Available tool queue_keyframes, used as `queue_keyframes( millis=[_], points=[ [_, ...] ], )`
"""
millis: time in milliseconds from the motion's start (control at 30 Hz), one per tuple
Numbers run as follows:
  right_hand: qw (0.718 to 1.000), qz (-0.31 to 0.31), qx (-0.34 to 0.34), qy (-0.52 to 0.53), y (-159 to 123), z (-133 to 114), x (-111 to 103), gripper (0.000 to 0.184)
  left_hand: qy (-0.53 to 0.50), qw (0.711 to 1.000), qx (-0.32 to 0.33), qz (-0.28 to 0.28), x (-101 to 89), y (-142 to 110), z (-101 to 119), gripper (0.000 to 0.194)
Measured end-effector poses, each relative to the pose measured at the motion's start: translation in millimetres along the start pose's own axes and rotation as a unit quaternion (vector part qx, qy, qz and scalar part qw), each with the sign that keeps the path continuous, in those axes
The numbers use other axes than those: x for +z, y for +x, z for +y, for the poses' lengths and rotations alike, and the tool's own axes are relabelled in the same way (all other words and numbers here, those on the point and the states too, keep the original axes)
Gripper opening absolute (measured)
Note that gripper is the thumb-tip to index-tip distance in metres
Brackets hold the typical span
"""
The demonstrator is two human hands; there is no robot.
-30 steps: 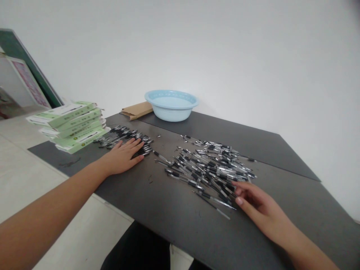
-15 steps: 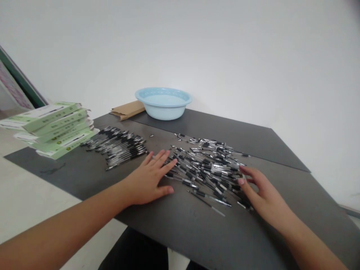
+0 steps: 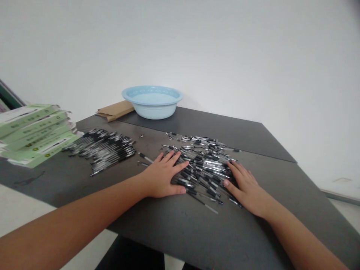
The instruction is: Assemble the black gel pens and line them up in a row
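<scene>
A loose heap of black-and-clear plastic ballpoint pens (image 3: 204,161) lies in the middle of the dark grey worktop (image 3: 174,225). The left hand (image 3: 163,176) is laid flat on the heap's left edge, its fingers (image 3: 176,159) spread apart and resting on the pens, nothing gripped. The right hand (image 3: 244,185) is pressed flat against the heap's right side, fingers extended and slightly apart, likewise closed on nothing. The heap sits between the two palms.

To the left, a second, tidier row of black pens (image 3: 102,148) lies well apart from the heap, just beside a stack of pale green cardboard boxes (image 3: 33,133). At the far edge a light blue plastic basin (image 3: 152,101) stands next to a flat brown cardboard piece (image 3: 115,110).

It is judged that, since the pens are round and lie crossed at many angles, an inward squeeze could make some roll out under the palms. Several strays (image 3: 206,204) near the front edge could be pushed off the worktop. A few small loose bits (image 3: 142,136) between the two groups could be swept along unnoticed.
</scene>
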State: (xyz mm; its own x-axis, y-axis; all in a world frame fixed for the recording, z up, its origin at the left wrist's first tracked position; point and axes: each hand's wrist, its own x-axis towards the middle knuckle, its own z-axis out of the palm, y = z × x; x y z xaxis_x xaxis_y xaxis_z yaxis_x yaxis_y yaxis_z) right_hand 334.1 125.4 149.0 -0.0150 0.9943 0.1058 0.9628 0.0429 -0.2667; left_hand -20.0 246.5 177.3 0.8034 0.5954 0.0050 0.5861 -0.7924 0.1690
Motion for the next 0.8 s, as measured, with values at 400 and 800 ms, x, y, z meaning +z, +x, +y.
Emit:
queue_keyframes(
  millis=[400,800],
  points=[
    [1.0,-0.012,0.017,0.005,1,-6,-4,0.077,-0.02,1.0,0.011,0.017,7.2,36,30,0.097],
    [1.0,0.0,-0.004,0.022,-8,-18,-20,0.074,0.027,0.996,0.028,0.083,2.6,37,41,0.095]
  ],
)
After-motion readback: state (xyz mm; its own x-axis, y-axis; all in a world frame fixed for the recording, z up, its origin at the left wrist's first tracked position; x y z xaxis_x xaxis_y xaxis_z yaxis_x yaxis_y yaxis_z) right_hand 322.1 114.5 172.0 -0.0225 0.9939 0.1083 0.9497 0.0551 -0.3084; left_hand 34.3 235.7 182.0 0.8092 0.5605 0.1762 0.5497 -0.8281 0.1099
